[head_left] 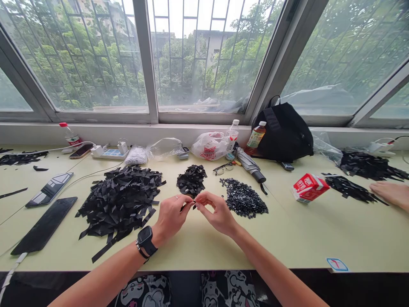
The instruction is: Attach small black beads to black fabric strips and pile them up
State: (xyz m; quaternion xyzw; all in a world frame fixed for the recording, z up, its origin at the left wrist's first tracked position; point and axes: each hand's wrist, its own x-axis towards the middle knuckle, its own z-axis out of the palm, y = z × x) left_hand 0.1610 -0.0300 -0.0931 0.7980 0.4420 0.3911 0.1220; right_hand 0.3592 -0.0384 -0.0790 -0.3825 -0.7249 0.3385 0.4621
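Black cut strips (119,200) lie in a wide, loose heap on the pale green counter (322,243), just left of the person's left hand (171,216). That hand and the right hand (217,212) meet at the fingertips above the near middle of the counter. The grip of each is pressed together, and between them they pinch a tiny black piece (192,204), too small for its exact shape to be made out. Just beyond the fingertips lies a smaller heap of short black pieces (191,180). To its right, just past the right hand, spreads a mound of small black rings (243,198). A black smartwatch (146,240) sits on the left wrist. Toward the far edge of the counter are wire-rimmed glasses (223,169), a folded grey umbrella (251,165) and a black backpack (284,132). Over on the right, a co-worker's hand (391,194) rests near another pile of black strips (349,189), with a red-and-white carton (309,187) lying to the left of that pile.
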